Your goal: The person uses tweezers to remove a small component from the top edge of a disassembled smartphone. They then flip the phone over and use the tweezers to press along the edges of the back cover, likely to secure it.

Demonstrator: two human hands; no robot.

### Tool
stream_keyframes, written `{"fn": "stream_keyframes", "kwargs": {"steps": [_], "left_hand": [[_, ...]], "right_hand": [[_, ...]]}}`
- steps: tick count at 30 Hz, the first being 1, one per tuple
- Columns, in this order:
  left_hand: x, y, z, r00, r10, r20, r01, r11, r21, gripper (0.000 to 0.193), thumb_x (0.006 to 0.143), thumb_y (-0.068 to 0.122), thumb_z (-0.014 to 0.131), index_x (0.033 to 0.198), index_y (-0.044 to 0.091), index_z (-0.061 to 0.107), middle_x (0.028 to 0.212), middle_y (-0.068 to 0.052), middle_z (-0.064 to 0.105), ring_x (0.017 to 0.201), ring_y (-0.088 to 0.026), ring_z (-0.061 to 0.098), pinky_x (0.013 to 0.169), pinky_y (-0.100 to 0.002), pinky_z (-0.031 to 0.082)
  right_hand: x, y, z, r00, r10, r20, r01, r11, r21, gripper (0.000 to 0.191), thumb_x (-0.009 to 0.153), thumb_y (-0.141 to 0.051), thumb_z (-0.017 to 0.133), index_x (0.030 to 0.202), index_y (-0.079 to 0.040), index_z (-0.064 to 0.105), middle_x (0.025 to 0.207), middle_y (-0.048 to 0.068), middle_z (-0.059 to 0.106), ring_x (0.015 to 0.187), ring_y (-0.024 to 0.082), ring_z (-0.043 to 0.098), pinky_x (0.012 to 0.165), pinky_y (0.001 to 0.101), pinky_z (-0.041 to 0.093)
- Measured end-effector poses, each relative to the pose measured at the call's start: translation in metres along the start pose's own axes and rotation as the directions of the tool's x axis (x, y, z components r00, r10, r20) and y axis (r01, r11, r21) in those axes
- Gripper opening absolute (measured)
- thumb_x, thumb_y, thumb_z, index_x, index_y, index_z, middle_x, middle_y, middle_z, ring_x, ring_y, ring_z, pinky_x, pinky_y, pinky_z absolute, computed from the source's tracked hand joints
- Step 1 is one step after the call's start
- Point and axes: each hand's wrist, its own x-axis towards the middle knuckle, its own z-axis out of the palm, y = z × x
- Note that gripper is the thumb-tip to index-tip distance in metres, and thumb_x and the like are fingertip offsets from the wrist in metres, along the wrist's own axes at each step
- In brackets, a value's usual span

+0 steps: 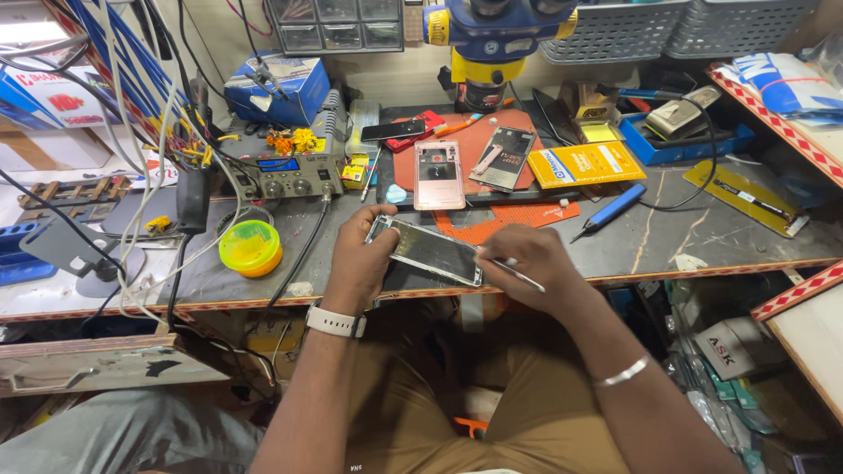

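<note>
At a crowded repair bench [702,237], a seated person leans both forearms in over the front edge. The left hand [360,259], with a white watch [335,322] at its wrist, is cupped around the left end of an opened phone [428,250], thumb over the top corner and fingers curled beneath, gripping it so the phone sits tilted, its far end dipping toward the right. The right hand [527,256], a silver bangle [622,372] on its forearm, comes in from the opposite side with knuckles up; its fingers are pinched around a thin metal tool [518,275] whose point meets the phone's right end, just at the fingertips. The phone lies between the two hands, held just above the bench's near edge and over the person's lap.

Beyond the hands, a pink phone back [438,174] and a dark phone back [503,156] rest on an orange mat [518,219], with a yellow packet [587,164] to their right and a blue-handled screwdriver [612,210] nearer the front. A yellow-green round tub [250,247] stands to the left, beside a soldering station [294,175].
</note>
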Motion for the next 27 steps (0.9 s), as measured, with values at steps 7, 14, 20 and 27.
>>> {"fn": "stream_keyframes", "kwargs": {"steps": [7, 14, 20, 27], "left_hand": [[-0.002, -0.004, -0.001, 1.0, -0.011, 0.0, 0.011, 1.0, -0.013, 0.032, 0.085, -0.005, 0.061, 0.116, 0.0, 0.064, 0.085, -0.001, 0.063, 0.065, -0.006, 0.054, 0.054, -0.021, 0.042], [-0.004, 0.0, 0.005, 0.999, -0.036, 0.016, 0.037, 0.999, -0.026, 0.03, 0.086, -0.006, 0.062, 0.115, -0.001, 0.065, 0.085, -0.003, 0.064, 0.066, -0.007, 0.056, 0.055, -0.022, 0.043], [-0.002, -0.001, 0.01, 0.997, -0.071, 0.024, 0.073, 0.995, -0.073, 0.032, 0.086, -0.007, 0.061, 0.117, 0.0, 0.063, 0.086, -0.004, 0.065, 0.068, -0.008, 0.06, 0.059, -0.022, 0.049], [-0.003, -0.003, 0.013, 0.998, -0.064, 0.025, 0.065, 0.997, -0.047, 0.032, 0.087, -0.006, 0.06, 0.118, 0.0, 0.063, 0.087, -0.004, 0.065, 0.067, -0.008, 0.059, 0.058, -0.023, 0.049]], "right_hand": [[-0.026, -0.002, -0.014, 0.989, 0.148, -0.018, -0.148, 0.987, -0.062, 0.011, 0.079, -0.006, 0.08, 0.087, -0.002, 0.074, 0.086, 0.012, 0.076, 0.075, 0.022, 0.076, 0.064, 0.0319, 0.059], [-0.014, 0.002, -0.017, 0.998, 0.064, 0.01, -0.063, 0.994, -0.089, 0.01, 0.078, -0.005, 0.078, 0.084, -0.002, 0.072, 0.083, 0.013, 0.074, 0.075, 0.025, 0.074, 0.067, 0.0329, 0.057], [-0.012, 0.01, -0.013, 0.998, 0.056, 0.03, -0.058, 0.995, 0.082, 0.009, 0.081, -0.007, 0.079, 0.086, -0.003, 0.072, 0.085, 0.011, 0.074, 0.078, 0.023, 0.074, 0.068, 0.0326, 0.058], [0.012, 0.014, 0.009, 0.999, 0.021, 0.03, -0.024, 0.995, 0.099, 0.01, 0.082, -0.006, 0.08, 0.088, -0.003, 0.073, 0.084, 0.01, 0.073, 0.076, 0.021, 0.073, 0.068, 0.0319, 0.056]]}}
